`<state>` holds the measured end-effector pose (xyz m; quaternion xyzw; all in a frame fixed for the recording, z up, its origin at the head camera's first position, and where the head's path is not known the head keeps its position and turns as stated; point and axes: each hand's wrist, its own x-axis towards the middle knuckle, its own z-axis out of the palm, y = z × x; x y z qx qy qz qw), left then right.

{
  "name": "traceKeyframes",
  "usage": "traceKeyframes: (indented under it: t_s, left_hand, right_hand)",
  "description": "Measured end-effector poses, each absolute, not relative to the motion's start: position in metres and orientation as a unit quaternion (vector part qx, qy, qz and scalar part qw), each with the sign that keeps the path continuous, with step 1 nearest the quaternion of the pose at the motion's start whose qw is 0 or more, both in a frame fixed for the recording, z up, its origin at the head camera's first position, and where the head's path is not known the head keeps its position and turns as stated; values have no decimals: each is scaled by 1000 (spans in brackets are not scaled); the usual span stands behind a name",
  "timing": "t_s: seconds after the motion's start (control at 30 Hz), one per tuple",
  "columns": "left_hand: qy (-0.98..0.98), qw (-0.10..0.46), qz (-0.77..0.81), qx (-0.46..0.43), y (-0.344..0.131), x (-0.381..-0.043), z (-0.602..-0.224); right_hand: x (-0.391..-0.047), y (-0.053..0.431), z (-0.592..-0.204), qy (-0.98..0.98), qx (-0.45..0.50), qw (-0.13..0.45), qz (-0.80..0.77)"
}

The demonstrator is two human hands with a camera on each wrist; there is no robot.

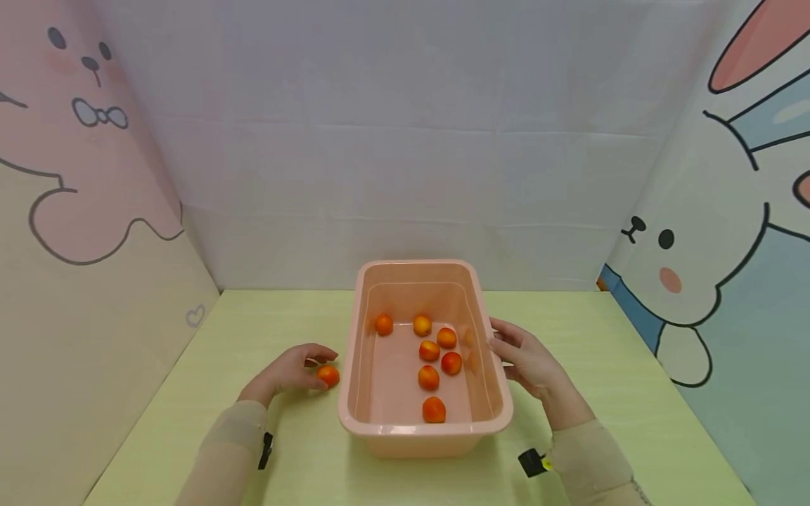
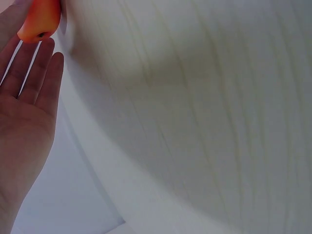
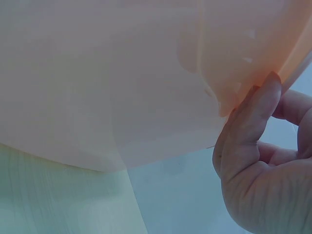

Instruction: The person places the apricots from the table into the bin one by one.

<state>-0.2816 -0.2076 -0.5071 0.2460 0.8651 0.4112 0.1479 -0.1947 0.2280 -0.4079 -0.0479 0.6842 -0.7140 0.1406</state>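
Note:
A small red-orange fruit (image 1: pixel 328 376) sits on the table left of a pink plastic bin (image 1: pixel 425 430). My left hand (image 1: pixel 296 369) holds that fruit between thumb and fingers. In the left wrist view the fruit (image 2: pixel 43 19) shows a dark spot at its end; the other fingers (image 2: pixel 36 73) of that hand lie nearly straight. On the bin's right side, my right hand (image 1: pixel 528 358) grips the rim. The right wrist view shows its fingers (image 3: pixel 253 117) bent against the bin's outer wall (image 3: pixel 122 73). Several orange-red fruits (image 1: pixel 428 378) lie inside the bin, mostly toward its right side.
The light yellow-green table (image 1: pixel 285 316) extends on both sides of the bin. A white sheet (image 1: pixel 405 176) hangs behind it. Side panels with a pink cartoon animal (image 1: pixel 95 176) and a white rabbit (image 1: pixel 696 211) flank the table. Black wrist devices (image 1: pixel 533 462) sit at both sleeves.

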Motion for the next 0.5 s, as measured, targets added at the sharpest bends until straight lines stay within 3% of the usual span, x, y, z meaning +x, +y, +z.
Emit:
traceKeyframes:
  t_s: [0.5]
  left_hand:
    - [882,131,399,215,-206,-280,-505]
  right_hand:
    - [-195,228,-408,681,-47,142,-717]
